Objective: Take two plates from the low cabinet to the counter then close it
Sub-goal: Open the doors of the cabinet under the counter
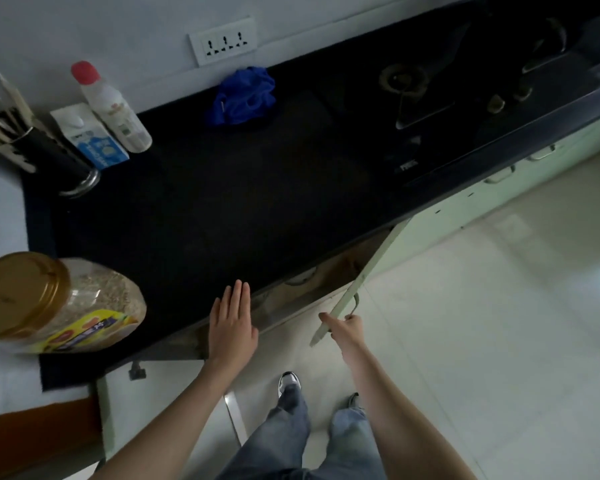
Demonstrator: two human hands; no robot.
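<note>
Head view shows your right hand point(343, 329) gripping the handle of the open cabinet door point(357, 285) under the black counter point(222, 202), your left hand point(232, 327) flat with fingers spread at the counter's edge, and no plates visible.

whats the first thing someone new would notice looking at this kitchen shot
Most likely the two bare arms reaching in from below: the right hand grips the handle of the open pale green cabinet door, while the left hand lies flat and open at the edge of the black counter. Next, the big gold-lidded jar at the left and the bright blue cloth by the wall.
</note>
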